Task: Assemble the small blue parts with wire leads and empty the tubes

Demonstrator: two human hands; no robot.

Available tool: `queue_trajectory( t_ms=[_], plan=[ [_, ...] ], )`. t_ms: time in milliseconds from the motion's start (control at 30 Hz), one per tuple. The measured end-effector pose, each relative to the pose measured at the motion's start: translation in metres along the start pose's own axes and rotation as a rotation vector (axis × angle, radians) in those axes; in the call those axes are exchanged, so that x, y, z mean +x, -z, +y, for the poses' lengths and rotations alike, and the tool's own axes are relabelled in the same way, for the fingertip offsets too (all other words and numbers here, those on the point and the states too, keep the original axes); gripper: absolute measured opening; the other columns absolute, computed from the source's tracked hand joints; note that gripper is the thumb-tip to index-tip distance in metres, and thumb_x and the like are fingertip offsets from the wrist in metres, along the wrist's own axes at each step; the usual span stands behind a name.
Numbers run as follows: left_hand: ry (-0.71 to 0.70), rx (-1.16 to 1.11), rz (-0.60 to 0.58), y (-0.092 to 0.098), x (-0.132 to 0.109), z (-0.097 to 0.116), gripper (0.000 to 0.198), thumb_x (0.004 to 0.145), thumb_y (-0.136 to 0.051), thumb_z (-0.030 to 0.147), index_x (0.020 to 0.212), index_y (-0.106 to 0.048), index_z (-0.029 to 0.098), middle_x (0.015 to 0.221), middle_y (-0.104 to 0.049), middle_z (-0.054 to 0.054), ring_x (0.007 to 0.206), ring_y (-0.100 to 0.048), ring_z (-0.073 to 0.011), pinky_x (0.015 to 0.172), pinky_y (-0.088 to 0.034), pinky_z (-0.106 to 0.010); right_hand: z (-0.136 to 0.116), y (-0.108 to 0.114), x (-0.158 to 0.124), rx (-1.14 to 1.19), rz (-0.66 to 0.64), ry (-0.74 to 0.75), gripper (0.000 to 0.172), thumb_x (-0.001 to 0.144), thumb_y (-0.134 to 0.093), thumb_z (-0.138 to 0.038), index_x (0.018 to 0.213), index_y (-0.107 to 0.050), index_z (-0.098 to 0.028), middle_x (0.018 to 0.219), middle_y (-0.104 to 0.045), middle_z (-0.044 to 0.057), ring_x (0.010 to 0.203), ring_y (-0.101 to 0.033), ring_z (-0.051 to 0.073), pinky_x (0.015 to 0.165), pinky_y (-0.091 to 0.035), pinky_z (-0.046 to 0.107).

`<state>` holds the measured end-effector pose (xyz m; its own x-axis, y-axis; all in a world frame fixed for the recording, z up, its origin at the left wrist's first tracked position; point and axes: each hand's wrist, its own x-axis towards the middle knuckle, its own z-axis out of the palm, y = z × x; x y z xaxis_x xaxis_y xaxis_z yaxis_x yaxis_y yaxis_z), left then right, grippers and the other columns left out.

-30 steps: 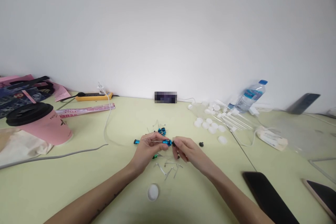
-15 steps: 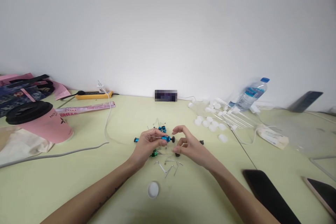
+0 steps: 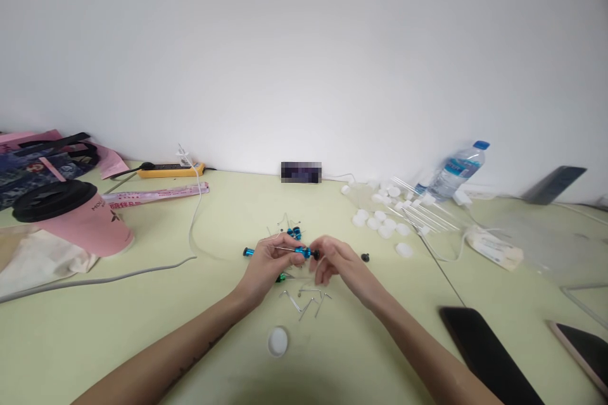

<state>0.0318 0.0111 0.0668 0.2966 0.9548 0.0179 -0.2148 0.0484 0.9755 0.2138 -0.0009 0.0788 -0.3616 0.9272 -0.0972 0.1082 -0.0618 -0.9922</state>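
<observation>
My left hand (image 3: 263,269) is closed in a pinch around a small blue metal cylinder (image 3: 301,252) with a thin wire-like rod along it. At the cylinder's right end is a black round knob (image 3: 316,254), and my right hand (image 3: 342,264) has its thumb and index finger closed on it. My right hand's lower fingers are curled. Beneath and around the hands lie a green metal piece (image 3: 281,278), more blue metal pieces (image 3: 294,233), a blue cylinder (image 3: 247,252) by the left knuckles, and several bent thin metal rods (image 3: 304,307). A black knob (image 3: 365,257) lies right of my right hand.
A white round cap (image 3: 278,342) sits near the front. Several white caps (image 3: 380,221) and clear tubes lie to the right, with a water bottle (image 3: 458,171) behind. A black phone (image 3: 489,351) is at front right; a pink cup (image 3: 102,224) stands left.
My right hand has moved in to the left, and its fingers have closed on the knob at the end of the blue cylinder. My left hand keeps its grip.
</observation>
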Motion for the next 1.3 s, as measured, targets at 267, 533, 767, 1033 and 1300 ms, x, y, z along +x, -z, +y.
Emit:
queue_trajectory(
  t_ms=[267,533,767,1033,1300],
  plan=[
    [-0.019,-0.079,0.036,0.002,0.001,-0.003,0.014,0.074,-0.072,0.025,0.079,-0.064,0.016,0.075,-0.068,-0.001,0.067,-0.059,-0.0107,0.067,-0.046,-0.023,-0.010,0.000,-0.003,-0.048,0.116,0.101,0.050,0.072,-0.073,-0.040,0.111,-0.046,-0.026,0.120,-0.055,0.005,0.081,-0.063,0.014,0.066,-0.049,0.026],
    [0.030,-0.123,-0.011,0.000,-0.002,-0.005,0.016,0.073,-0.073,0.027,0.080,-0.064,0.014,0.069,-0.067,-0.002,0.065,-0.059,-0.0110,0.068,-0.046,-0.023,-0.006,-0.005,-0.004,-0.207,-0.010,0.100,0.035,0.095,-0.037,-0.045,0.082,-0.053,-0.017,0.068,-0.061,0.003,0.057,-0.058,0.013,0.056,-0.045,0.026],
    [0.279,-0.330,-0.013,0.002,0.001,-0.010,0.028,0.077,-0.069,0.037,0.068,-0.058,0.013,0.060,-0.057,0.000,0.054,-0.050,-0.0065,0.057,-0.041,-0.019,0.008,-0.007,-0.003,-1.401,0.256,0.844,0.020,0.090,-0.042,-0.007,0.081,-0.055,-0.018,0.073,-0.056,0.004,0.064,-0.049,0.015,0.057,-0.037,0.028],
    [0.251,-0.198,0.006,0.000,-0.001,-0.004,0.034,0.079,-0.065,0.043,0.064,-0.052,0.015,0.057,-0.055,0.001,0.052,-0.047,-0.0071,0.054,-0.038,-0.020,0.016,-0.007,-0.001,-1.381,0.224,0.875,0.015,0.092,-0.046,-0.015,0.103,-0.055,-0.019,0.091,-0.061,0.008,0.076,-0.055,0.019,0.065,-0.044,0.033],
    [-0.015,0.049,-0.057,-0.003,-0.003,0.008,0.022,0.076,-0.069,0.034,0.078,-0.056,0.017,0.064,-0.062,0.000,0.066,-0.056,-0.0122,0.063,-0.041,-0.023,-0.001,-0.007,0.001,-0.226,-0.005,0.170,0.036,0.098,-0.028,-0.041,0.087,-0.054,-0.018,0.074,-0.060,0.003,0.061,-0.058,0.014,0.058,-0.047,0.026]
  ],
)
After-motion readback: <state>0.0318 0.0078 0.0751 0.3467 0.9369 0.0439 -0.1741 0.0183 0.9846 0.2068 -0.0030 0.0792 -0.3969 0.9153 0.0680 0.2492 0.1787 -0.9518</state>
